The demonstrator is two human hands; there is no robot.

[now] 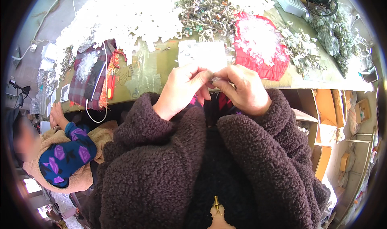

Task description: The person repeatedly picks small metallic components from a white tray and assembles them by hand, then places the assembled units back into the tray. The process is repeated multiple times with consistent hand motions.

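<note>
My left hand (177, 89) and my right hand (246, 91) meet at the fingertips just over the table's near edge. Both are closed in a pinch on one small pale piece (215, 79), too small for me to tell its kind. Right behind my fingers a white flat sheet (197, 51) lies on the table. To its right is a red quilted cloth (278, 72) with a heap of small clear-white pieces (260, 41) on it.
A big heap of white pieces (117, 15) covers the table's far left, beside a pile of mixed small metallic-looking pieces (207, 11). A plaid cloth (78, 85) bears a phone-like dark slab (94, 79). A person (66, 156) sits at my left. Cardboard boxes (325, 108) stand at right.
</note>
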